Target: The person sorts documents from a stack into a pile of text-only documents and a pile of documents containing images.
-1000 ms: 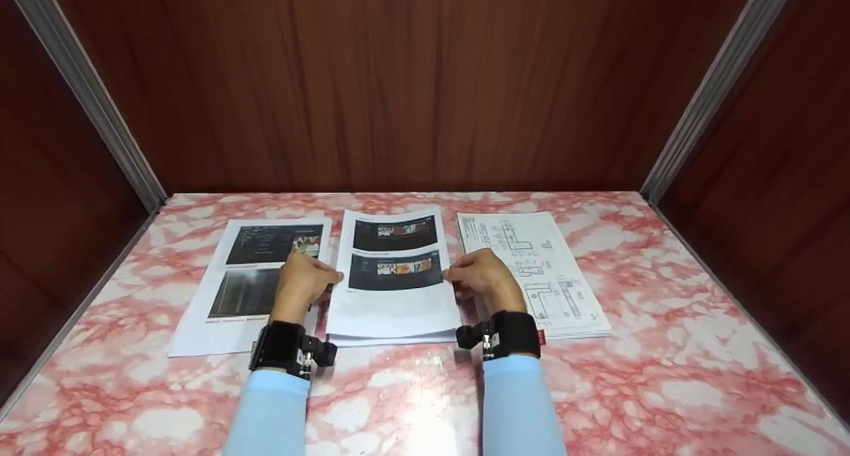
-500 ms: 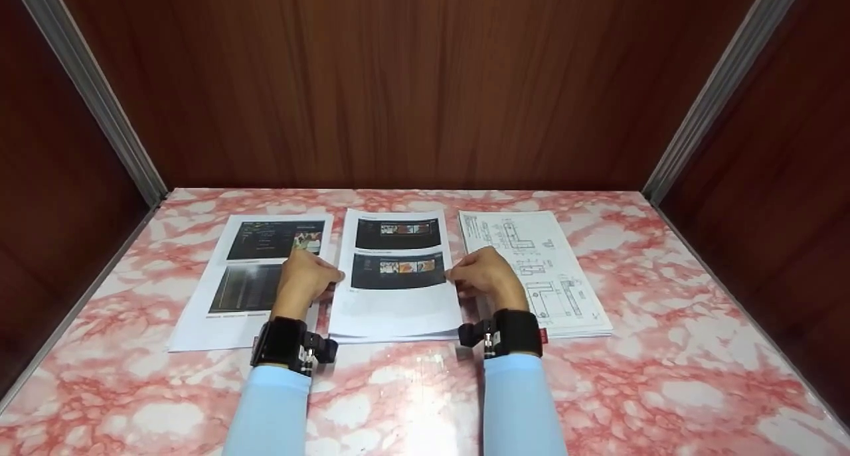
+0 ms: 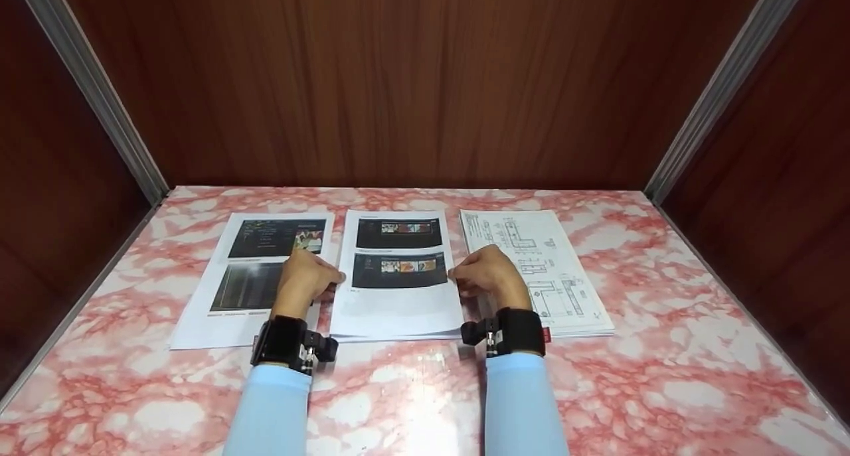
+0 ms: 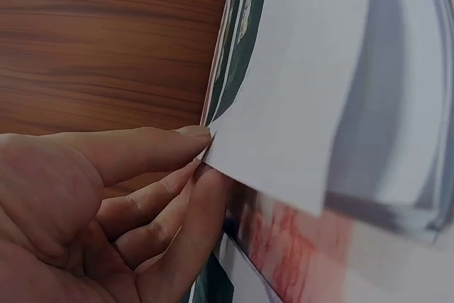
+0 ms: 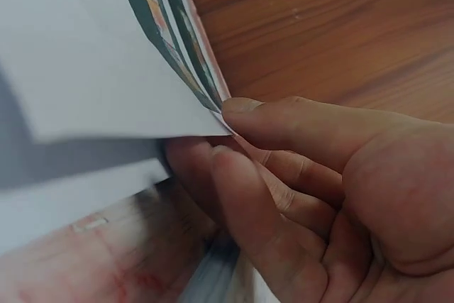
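A printed sheet of paper (image 3: 398,310) with two dark pictures lies over the middle paper stack, its near edge raised a little above the pages beneath. My left hand (image 3: 307,280) pinches the sheet's left edge between thumb and fingers; in the left wrist view the thumb lies on top of the paper (image 4: 298,104). On the opposite edge, my right hand (image 3: 488,273) pinches the same sheet, with fingertips under the paper (image 5: 92,76) in the right wrist view. Both wrists stand over the neighbouring stacks.
To the left lies a paper stack (image 3: 199,323) with dark printed pictures, partly covered by the left hand. A stack of technical drawings (image 3: 571,263) lies to the right. All rest on a red-and-white marbled table (image 3: 664,350), with a brown wood panel (image 3: 425,84) behind.
The sheet has settled slightly lower and flatter, its near edge closer to the stack. Both hands keep their pinch and have hardly moved; the head view has shifted a little.
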Motion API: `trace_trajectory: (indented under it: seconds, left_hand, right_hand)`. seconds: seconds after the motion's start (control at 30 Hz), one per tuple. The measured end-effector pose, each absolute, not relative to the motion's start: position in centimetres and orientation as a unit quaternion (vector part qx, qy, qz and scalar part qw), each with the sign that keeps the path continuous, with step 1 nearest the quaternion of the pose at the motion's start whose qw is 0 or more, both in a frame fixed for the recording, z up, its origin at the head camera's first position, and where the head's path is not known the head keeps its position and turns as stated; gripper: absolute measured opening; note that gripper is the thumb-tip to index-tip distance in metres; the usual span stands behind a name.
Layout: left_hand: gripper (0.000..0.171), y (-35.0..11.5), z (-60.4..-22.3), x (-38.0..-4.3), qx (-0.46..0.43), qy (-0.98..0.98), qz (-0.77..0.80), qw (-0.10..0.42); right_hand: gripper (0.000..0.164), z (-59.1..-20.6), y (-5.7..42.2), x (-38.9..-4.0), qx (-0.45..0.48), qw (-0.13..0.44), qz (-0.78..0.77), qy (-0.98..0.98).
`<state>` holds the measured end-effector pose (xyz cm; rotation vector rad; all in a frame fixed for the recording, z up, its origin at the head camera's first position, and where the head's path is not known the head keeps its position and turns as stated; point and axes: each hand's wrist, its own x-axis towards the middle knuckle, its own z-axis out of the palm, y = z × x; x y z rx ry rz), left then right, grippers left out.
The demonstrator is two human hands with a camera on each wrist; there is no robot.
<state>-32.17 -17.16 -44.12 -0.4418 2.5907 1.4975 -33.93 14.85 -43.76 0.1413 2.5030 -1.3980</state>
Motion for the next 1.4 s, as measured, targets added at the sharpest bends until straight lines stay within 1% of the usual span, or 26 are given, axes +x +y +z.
trace_trajectory:
  seconds: [0.13, 0.33, 0.53, 0.73, 0.9, 1.0, 1.13, 1.23, 1.33, 1.4]
  left_hand:
    - [0.026, -17.5, -43.4, -32.0, -0.15, 0.858, 0.488, 0.056]
    - [0.029, -17.8, -42.7, -32.0, -0.143, 0.862, 0.484, 0.041]
    - [0.029, -17.7, -42.6, -31.9, -0.137, 0.869, 0.474, 0.028]
    - [0.029, -17.8, -42.4, -31.8, -0.136, 0.867, 0.479, 0.028]
    - [0.032, -18.5, -41.7, -31.6, -0.134, 0.879, 0.458, 0.025]
    - [0.033, -19.1, -41.1, -31.3, -0.109, 0.896, 0.43, -0.003]
    - [0.03, -20.3, -40.0, -30.6, -0.064, 0.909, 0.408, -0.051]
    - [0.028, -21.4, -39.1, -30.0, -0.047, 0.91, 0.407, -0.068]
    - [0.029, -22.9, -38.5, -29.5, -0.047, 0.91, 0.403, -0.082]
    - [0.031, -24.1, -38.4, -29.3, -0.054, 0.909, 0.404, -0.086]
  right_hand:
    - [0.027, -43.0, 15.1, -33.8, 0.062, 0.139, -0.492, 0.858]
    - [0.031, -42.3, 15.6, -33.7, 0.076, 0.12, -0.512, 0.847]
    - [0.033, -42.4, 15.5, -33.8, 0.066, 0.123, -0.51, 0.849]
    - [0.03, -42.3, 15.4, -33.7, 0.062, 0.126, -0.519, 0.843]
    - [0.032, -41.9, 14.9, -33.8, 0.045, 0.114, -0.524, 0.843]
    - [0.034, -41.4, 14.3, -33.8, 0.028, 0.09, -0.543, 0.834]
    - [0.031, -40.4, 12.8, -33.6, -0.007, 0.052, -0.591, 0.805]
    - [0.028, -39.5, 11.0, -33.4, -0.036, 0.035, -0.626, 0.778]
    - [0.03, -38.9, 8.7, -33.1, -0.063, 0.029, -0.652, 0.755]
    - [0.03, -38.7, 6.8, -32.8, -0.081, 0.039, -0.663, 0.743]
